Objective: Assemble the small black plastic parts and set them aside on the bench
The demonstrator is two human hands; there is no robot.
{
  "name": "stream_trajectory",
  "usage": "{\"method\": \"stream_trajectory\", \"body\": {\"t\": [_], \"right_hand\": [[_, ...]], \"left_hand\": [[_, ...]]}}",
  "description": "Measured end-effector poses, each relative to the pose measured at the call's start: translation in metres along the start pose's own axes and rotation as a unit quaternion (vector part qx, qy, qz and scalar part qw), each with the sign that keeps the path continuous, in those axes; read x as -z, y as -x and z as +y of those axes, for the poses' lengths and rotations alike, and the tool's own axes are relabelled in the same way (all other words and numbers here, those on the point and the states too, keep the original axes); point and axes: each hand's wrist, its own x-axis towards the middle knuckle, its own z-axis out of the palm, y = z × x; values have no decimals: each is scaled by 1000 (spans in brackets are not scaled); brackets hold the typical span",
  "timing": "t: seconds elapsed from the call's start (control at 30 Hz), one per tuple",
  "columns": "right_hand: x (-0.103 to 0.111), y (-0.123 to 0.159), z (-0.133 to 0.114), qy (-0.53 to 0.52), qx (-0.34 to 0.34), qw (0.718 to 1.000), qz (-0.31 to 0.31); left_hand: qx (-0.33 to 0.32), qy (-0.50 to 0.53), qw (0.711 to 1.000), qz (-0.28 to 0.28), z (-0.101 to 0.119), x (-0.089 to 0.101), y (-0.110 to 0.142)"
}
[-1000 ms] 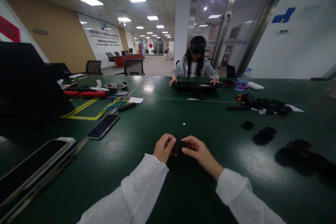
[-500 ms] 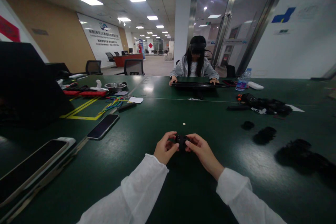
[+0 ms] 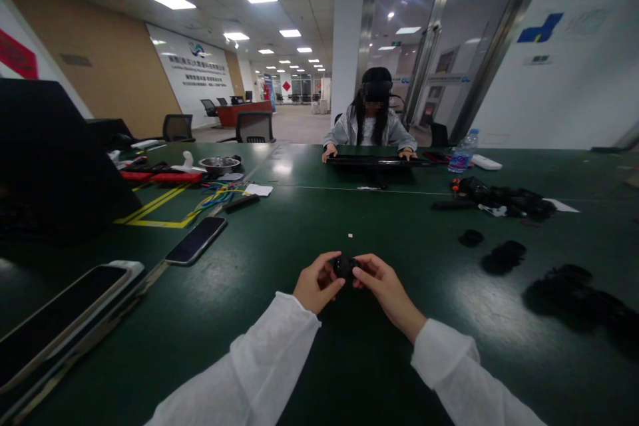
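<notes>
Between my two hands is a small black lens-like cylinder, held just above the dark green table. One smooth, round end of it shows toward me. My right hand pinches its right side between thumb and fingers. Curled around the left side is my left hand, index finger at the top and thumb low near the edge. The fingers hide part of the cylinder. A tiny white piece lies on the table just beyond my hands.
Phones and a dark monitor stand on the left. To the right lie a black round part and several other black parts. Across the table a person in a headset touches a flat black panel near a water bottle.
The black cylinder has turned between my fingers, so its smooth round end shows instead of its ribbed side. My left thumb and fingers have shifted slightly; my right hand stays in place.
</notes>
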Motion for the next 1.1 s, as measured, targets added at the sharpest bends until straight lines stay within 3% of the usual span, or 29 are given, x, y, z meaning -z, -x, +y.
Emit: {"method": "stream_trajectory", "body": {"t": [0.17, 0.43, 0.63, 0.83, 1.1], "right_hand": [[0, -1, 2, -5, 0, 1000, 2], [-2, 2, -8, 8, -11, 1000, -9], [-4, 5, -14, 34, -21, 998, -40], [-6, 9, -17, 81, -35, 993, -79], [-5, 3, -10, 45, -11, 999, -17]], "left_hand": [[3, -10, 1000, -11, 3, 0, 0], [22, -34, 999, 25, 2, -1, -1], [8, -28, 997, 67, -1, 0, -2], [30, -8, 998, 58, -1, 2, -4], [7, 64, 998, 12, 1, 1, -1]]}}
